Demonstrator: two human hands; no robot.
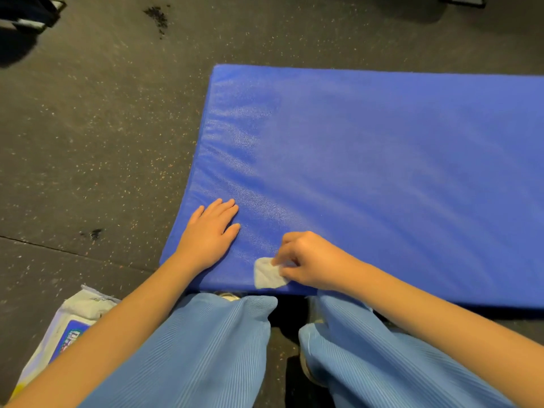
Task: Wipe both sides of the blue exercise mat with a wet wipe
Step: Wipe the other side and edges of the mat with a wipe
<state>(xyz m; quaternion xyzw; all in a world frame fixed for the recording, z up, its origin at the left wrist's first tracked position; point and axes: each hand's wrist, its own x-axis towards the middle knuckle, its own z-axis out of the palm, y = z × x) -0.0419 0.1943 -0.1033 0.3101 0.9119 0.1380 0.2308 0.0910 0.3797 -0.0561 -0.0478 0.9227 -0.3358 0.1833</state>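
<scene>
Dark speckled gym floor (88,128) carries the blue exercise mat (382,172), which lies flat with its long axis running off to the person's right, past the frame edge. Both hands sit at its near left corner. The left hand (210,234) lies spread, palm down, on the mat. The right hand (309,260), just beside it, pinches the folded wet wipe (268,273) against the mat's near edge. Most of the surface stretches rightward, on the right hand's side.
</scene>
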